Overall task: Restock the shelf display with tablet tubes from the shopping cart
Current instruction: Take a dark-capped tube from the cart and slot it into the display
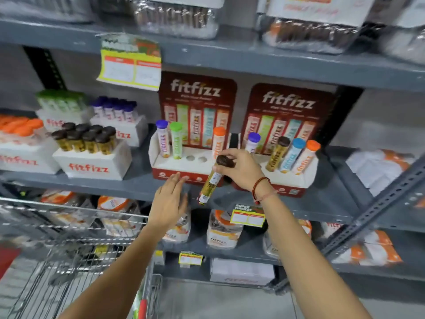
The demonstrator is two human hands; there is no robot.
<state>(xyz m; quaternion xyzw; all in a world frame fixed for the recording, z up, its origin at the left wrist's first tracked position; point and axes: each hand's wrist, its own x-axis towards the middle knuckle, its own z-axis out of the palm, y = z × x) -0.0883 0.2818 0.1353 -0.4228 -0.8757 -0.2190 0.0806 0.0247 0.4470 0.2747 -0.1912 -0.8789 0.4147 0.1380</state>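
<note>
Shelving of grey metal (264,65) is seen from the head camera, and everything is placed here relative to the left display stand (184,168), a red and white holder with a tall "fitfizz" backboard. In its holes a purple-capped tube (162,139), a green-capped tube (176,140) and an orange-capped tube (218,142) are held upright, and two holes between the green and orange ones are seen open. A brown-capped gold tube (210,184) is gripped at its cap end by the right hand (241,169), fingers (230,154) closed around it, just in front of the stand's right end; the tube is tilted, its base hanging down to the left over the shelf edge. The left hand (169,203) is held flat with its fingers spread and nothing in it, fingertips near the stand's front face; contact cannot be told. To the right of the stand a second display stand (296,180) is set, carrying four tubes. To the left, white boxes (92,164) of tubes are stacked. Below and left, a wire shopping cart (76,261) is visible, its contents too blurred to tell.
</note>
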